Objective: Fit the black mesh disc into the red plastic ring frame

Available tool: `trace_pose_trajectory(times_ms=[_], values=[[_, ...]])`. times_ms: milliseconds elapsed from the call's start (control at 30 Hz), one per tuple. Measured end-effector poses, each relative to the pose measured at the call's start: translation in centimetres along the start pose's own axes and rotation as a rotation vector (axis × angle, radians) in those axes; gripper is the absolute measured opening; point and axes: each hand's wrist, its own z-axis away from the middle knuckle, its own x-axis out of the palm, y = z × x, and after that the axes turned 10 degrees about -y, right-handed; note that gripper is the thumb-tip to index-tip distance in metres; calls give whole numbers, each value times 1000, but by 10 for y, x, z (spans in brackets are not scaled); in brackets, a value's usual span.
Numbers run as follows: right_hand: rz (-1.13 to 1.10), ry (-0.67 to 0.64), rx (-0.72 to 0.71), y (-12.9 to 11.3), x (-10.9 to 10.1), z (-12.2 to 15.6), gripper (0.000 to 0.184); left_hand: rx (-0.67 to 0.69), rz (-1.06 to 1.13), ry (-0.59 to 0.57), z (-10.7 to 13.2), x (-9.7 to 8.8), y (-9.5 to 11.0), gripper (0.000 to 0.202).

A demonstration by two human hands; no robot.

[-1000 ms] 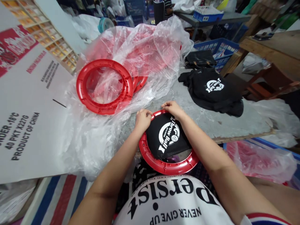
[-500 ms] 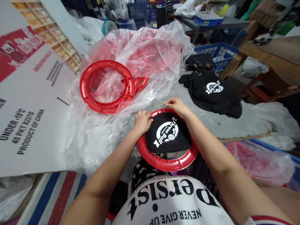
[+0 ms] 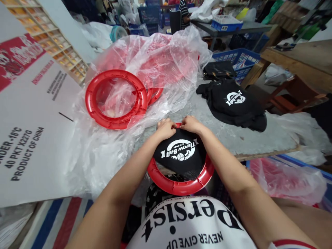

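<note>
A red plastic ring (image 3: pixel 178 188) rests at the table's near edge, close to my body. Black fabric (image 3: pixel 166 145) with a white "Throw Ball" print spans its far part, while its near side shows a gap below the cloth. My left hand (image 3: pixel 166 129) is closed at the ring's far rim, fingers bent over the cloth's edge. Close beside it, my right hand (image 3: pixel 191 125) pinches the fabric's edge at the same rim. Both sets of fingertips are partly hidden. To the right lies a pile of black printed fabric pieces (image 3: pixel 233 107).
More red rings (image 3: pixel 116 122) lie on clear plastic wrapping (image 3: pixel 178 52) at left. A white printed carton (image 3: pixel 33 138) stands on the far left. Behind the fabric pile are a black bag (image 3: pixel 219 70) and a blue crate (image 3: pixel 243 57). A person in stripes (image 3: pixel 184 14) is in the background.
My left hand has moved right along the rim, and my right hand has come down onto the far rim beside it. The black fabric has turned, its print now lying more level.
</note>
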Motion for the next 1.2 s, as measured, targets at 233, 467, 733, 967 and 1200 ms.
trace_pose_trajectory(times_ms=[233,467,733,967,1200], values=[[-235,-7,21,11,6,5,10,-85,-27,-9,-3,2,17,14],[-730,-8,-109,26,25,10,8,-130,126,21,-4,5,17,7],[-838,4,-97,26,27,12,11,-166,123,83,-6,13,19,13],[-840,4,-72,24,26,14,13,-164,121,129,-5,19,17,14],[-823,31,-81,25,29,12,15,-171,127,134,-4,18,19,15]])
